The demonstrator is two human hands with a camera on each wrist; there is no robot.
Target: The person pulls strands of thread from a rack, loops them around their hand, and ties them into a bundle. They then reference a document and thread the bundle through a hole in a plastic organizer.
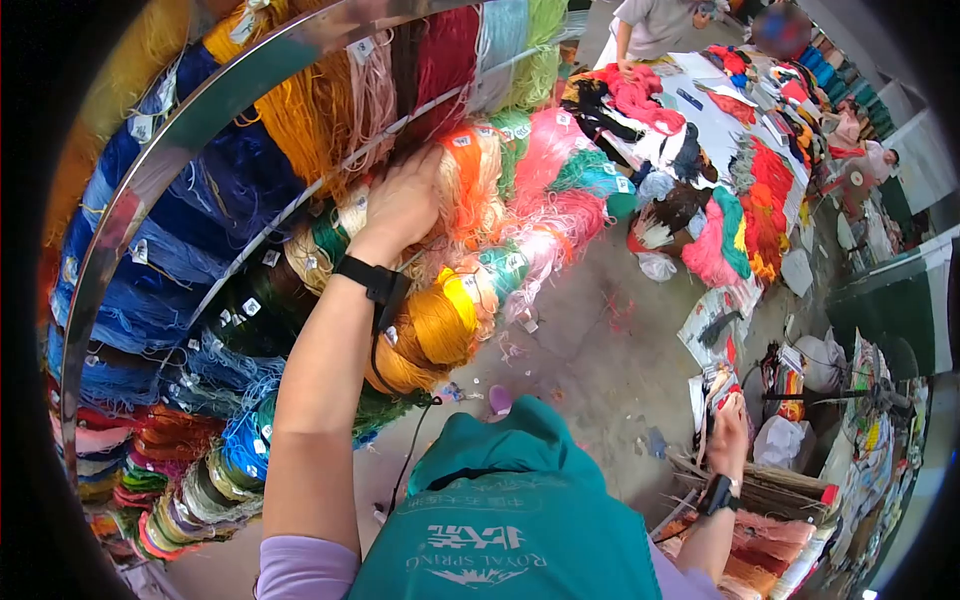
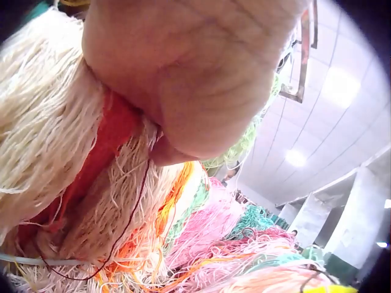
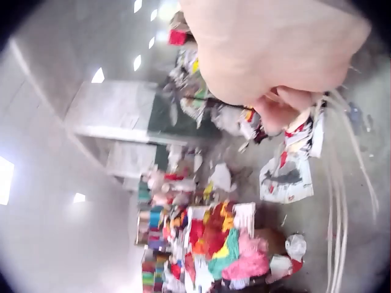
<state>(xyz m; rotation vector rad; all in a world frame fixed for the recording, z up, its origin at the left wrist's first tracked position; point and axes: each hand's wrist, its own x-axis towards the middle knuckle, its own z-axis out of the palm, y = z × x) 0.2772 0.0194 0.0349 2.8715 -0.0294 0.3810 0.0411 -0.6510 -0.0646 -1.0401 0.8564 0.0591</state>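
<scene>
In the head view my left hand (image 1: 403, 205) reaches into the yarn rack, fingers among cream skeins (image 1: 355, 212) beside an orange skein (image 1: 466, 185). Up close in the left wrist view, the hand (image 2: 183, 79) touches cream yarn (image 2: 46, 122) and a red strip (image 2: 101, 152); its fingertips are mostly hidden. My right hand (image 1: 728, 437) is held out at the right, away from the rack. In the right wrist view the curled fingers of that hand (image 3: 275, 61) pinch several pale threads (image 3: 336, 201), which hang down loose.
A curved metal rail (image 1: 165, 165) arches over the rack of coloured skeins. Beyond the floor (image 1: 600, 370), a table (image 1: 705, 100) bears piled yarn, with a person (image 1: 655, 30) beside it. A wooden crate (image 1: 800, 485) with skeins stands at lower right.
</scene>
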